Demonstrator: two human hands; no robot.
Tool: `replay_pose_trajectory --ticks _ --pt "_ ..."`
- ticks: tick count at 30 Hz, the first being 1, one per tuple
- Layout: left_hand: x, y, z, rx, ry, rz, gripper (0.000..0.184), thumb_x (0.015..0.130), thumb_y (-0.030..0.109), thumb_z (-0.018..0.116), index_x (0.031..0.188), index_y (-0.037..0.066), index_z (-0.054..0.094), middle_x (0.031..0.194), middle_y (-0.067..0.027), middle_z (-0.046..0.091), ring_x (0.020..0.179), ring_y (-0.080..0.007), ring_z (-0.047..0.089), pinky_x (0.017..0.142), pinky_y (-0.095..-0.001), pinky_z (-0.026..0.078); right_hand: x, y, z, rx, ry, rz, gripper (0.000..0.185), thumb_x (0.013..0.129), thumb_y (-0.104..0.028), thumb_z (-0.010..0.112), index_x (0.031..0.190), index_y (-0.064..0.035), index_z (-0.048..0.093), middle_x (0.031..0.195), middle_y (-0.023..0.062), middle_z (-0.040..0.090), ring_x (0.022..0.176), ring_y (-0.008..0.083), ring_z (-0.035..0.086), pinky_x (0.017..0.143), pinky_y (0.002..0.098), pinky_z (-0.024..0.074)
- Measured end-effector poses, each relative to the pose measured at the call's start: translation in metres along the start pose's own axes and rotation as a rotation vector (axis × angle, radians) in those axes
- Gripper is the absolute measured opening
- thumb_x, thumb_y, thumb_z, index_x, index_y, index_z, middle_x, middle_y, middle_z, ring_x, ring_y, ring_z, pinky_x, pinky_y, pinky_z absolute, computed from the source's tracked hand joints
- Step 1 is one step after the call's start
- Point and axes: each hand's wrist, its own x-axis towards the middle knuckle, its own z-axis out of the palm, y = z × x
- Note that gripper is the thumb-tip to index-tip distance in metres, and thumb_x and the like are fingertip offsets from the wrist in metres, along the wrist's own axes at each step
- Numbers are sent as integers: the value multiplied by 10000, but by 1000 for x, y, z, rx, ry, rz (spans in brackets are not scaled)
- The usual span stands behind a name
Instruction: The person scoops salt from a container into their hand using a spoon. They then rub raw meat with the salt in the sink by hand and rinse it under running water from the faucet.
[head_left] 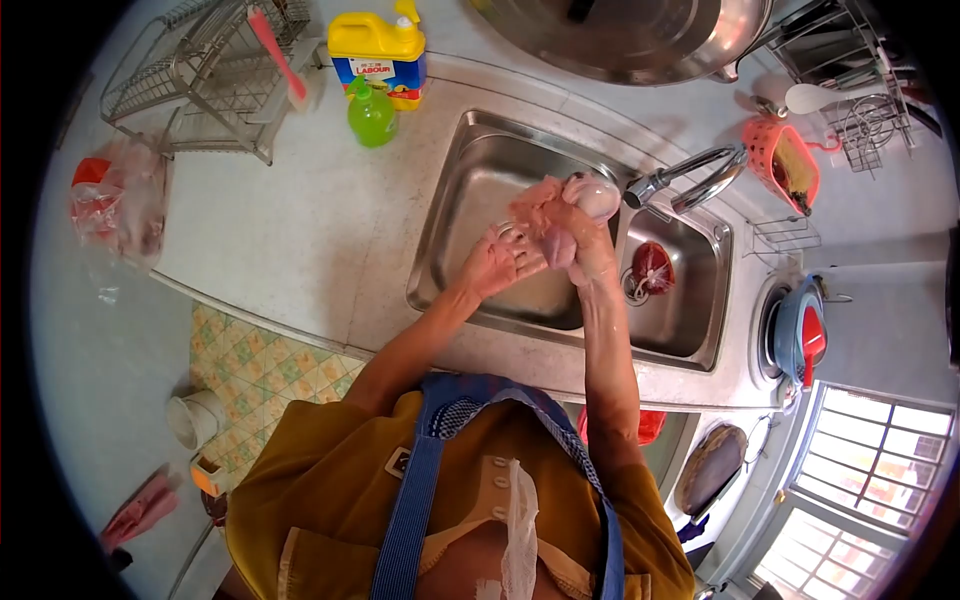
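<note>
Over the large sink basin, my right hand is closed round a wet, pink fleshy piece. It looks like raw meat or seafood, but I cannot tell the kind. A pale, rounded, shiny part bulges out beyond that hand, and a smooth purplish-pink lobe hangs beside it. My left hand is turned palm up with its fingers apart, just left of the piece. A ring or small loop shows at its fingers. Both hands look wet.
A chrome faucet reaches in from the right. The smaller basin holds a red bundle. Left of the sink are a green soap bottle, a yellow detergent jug and a wire dish rack. A large metal lid lies behind.
</note>
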Motion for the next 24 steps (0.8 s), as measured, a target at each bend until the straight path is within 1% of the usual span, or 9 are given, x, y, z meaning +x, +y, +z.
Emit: replay_pose_trajectory --ticks 2,5,6,9,11,13,19,22,24 --pt "-1 2 31 -333 -317 195 490 907 443 369 1214 78 480 1291 -133 432 1222 -281 367 1005 -470 298 -1 11 -8 -36 -18 56 132 736 -63 589 861 -20 589 744 31 585 648 121 551 554 213 422" --pt "-4 11 48 -164 -185 300 444 911 410 374 1177 78 502 1276 -147 449 1202 -280 391 989 -442 329 10 52 -30 -383 -66 41 322 724 -62 633 1029 -41 533 822 43 579 715 137 555 618 273 462" --pt "-2 13 49 -162 -185 304 444 911 410 374 1177 78 502 1276 -147 449 1202 -280 391 989 -442 329 10 76 -36 -862 176 -207 320 732 -162 633 1001 -9 551 817 97 603 712 199 581 599 299 454" --pt "10 15 52 10 -180 225 424 913 393 374 1148 66 510 1254 -138 473 1161 -281 436 982 -407 343 15 90 -37 -1385 76 -455 492 717 -226 654 1140 -28 502 1000 170 582 913 290 577 770 368 459" --pt "12 20 49 120 -243 253 409 913 386 378 1145 74 507 1213 -118 505 1099 -266 484 959 -398 366 14 105 -34 -1329 142 -439 533 723 -256 644 1194 -68 479 1127 175 527 997 341 527 864 430 393" --pt "-1 12 71 116 -223 223 402 915 382 383 1148 77 503 1182 -97 521 1073 -240 499 942 -373 382 7 91 -11 -1756 178 -870 453 746 -216 616 1166 -84 510 1127 156 510 961 343 514 830 454 365" --pt "10 -6 66 324 109 388 377 918 345 423 1161 64 484 1109 -31 538 1003 -115 513 841 -255 425 42 87 -15 -1481 383 -595 148 830 -228 552 816 -81 547 751 99 586 714 246 571 663 386 425" --pt "15 -10 71 499 208 626 284 892 227 506 1130 74 499 1051 10 544 949 -84 519 784 -227 424 66 84 -30 -332 361 -133 265 931 -244 415 826 -25 522 733 65 552 637 148 531 558 256 422" --pt "18 -11 70 508 265 633 269 888 228 506 1103 66 514 1020 10 552 911 -82 525 758 -224 425 58 94 -39 -275 323 -177 260 930 -235 413 862 -8 520 775 69 558 668 153 539 599 269 439"
